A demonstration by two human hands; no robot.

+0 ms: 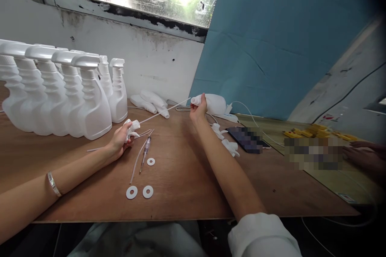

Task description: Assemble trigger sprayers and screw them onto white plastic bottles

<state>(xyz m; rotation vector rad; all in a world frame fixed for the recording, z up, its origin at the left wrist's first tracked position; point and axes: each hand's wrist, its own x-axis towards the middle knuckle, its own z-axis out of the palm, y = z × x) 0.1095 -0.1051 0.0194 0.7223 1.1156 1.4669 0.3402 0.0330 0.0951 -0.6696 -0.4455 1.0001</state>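
Observation:
My left hand is closed around a white trigger sprayer head. From its collar a thin dip tube runs up and right, its tip close to a bottle's mouth. That white bottle lies tilted on its side in my right hand, fingers wrapped round its neck. Whether the tube tip is in the mouth or just beside it I cannot tell. Below my left hand lie a screwdriver, loose tubes and white ring washers. Two more sprayer heads rest right of my right forearm.
Several assembled spray bottles stand in rows at the left. Bottles without heads lie by the wall. A dark phone sits at the right, with a white cable behind it. Another person's hand is near yellow pieces on the adjoining table.

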